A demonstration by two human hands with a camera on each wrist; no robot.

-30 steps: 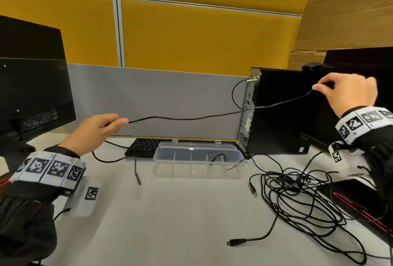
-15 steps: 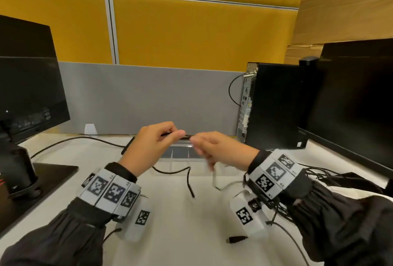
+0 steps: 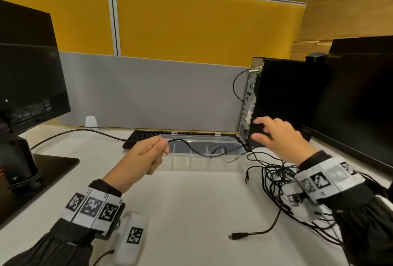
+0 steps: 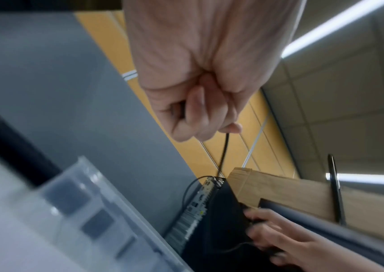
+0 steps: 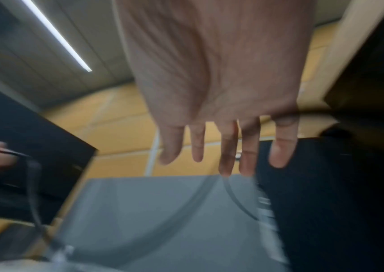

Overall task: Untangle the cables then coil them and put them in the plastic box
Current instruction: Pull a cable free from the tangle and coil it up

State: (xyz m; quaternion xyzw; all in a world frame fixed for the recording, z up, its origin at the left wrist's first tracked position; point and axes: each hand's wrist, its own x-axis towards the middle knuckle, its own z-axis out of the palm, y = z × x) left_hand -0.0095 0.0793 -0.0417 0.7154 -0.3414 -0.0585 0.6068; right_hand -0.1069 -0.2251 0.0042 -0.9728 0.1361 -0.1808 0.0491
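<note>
My left hand (image 3: 148,155) is curled into a fist round a thin black cable (image 3: 191,148), seen pinched in the left wrist view (image 4: 225,147). The cable droops from the fist across the clear plastic box (image 3: 225,139) towards the right. My right hand (image 3: 274,135) hangs in the air in front of the black computer tower, fingers spread and holding nothing; the right wrist view shows the straight fingers (image 5: 226,156). A tangled heap of black cables (image 3: 282,178) lies on the desk under my right wrist, with a loose plug (image 3: 237,236) in front.
A black keyboard (image 3: 144,137) lies behind the box. A black computer tower (image 3: 282,99) stands at the right, with a monitor (image 3: 361,99) beside it. Another monitor (image 3: 27,86) and its base (image 3: 42,170) fill the left. A grey partition (image 3: 148,93) closes the back.
Half a second ago both hands met at the cable over the box. My right hand has let go and moved right towards the tower; the left keeps hold.
</note>
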